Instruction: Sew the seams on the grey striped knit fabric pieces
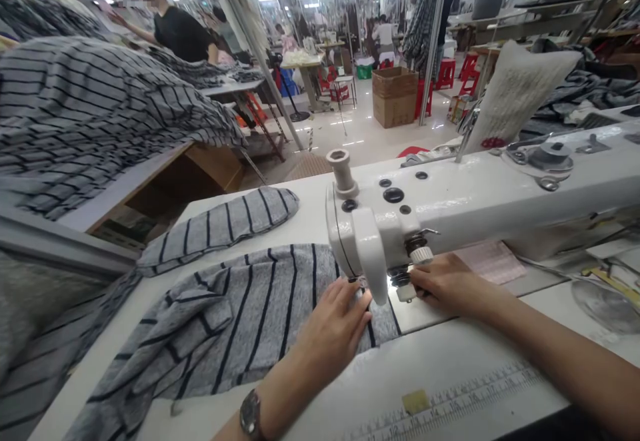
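Observation:
A white sewing machine (440, 194) stands across the right side of the table. Grey fabric with dark stripes (260, 308) lies left of the machine and runs under its head. My left hand (334, 321), with a watch on the wrist, lies flat on this fabric beside the needle area, fingers extended. My right hand (443, 284) is at the right of the machine head, its fingers bent together near the presser parts; what they hold, if anything, is hidden. A folded striped piece (225, 224) rests behind the fabric.
A large striped fabric pile (100, 101) covers a table at the left. A ruler strip (450, 404) runs along the front edge. Pink checked cloth (490, 261) lies under the machine arm. A cardboard box (395, 98) stands beyond, and a person in black (183, 33) is at the back left.

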`<action>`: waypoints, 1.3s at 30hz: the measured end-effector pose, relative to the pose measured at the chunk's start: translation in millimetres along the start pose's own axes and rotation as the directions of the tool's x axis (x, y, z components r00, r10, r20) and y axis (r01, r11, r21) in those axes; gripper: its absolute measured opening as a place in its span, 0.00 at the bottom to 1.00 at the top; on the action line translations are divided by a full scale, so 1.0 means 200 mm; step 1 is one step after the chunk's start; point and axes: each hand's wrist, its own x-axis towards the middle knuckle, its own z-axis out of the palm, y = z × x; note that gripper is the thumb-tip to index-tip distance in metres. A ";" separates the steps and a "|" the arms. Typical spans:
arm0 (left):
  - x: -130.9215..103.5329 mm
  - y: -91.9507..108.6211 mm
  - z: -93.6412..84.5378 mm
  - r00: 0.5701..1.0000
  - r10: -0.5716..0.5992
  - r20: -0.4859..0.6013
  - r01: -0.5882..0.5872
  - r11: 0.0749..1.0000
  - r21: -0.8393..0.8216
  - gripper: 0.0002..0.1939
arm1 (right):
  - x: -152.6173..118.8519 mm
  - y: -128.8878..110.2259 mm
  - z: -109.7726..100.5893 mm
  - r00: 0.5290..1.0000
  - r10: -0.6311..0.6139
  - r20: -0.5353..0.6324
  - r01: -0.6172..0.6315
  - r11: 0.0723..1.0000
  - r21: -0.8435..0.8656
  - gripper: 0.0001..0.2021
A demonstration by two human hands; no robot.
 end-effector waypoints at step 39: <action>-0.55 -0.16 -0.31 0.911 -0.352 0.214 0.375 0.924 -0.079 0.25 | -0.24 -0.43 0.02 0.976 -0.096 -0.193 0.137 0.967 0.213 0.15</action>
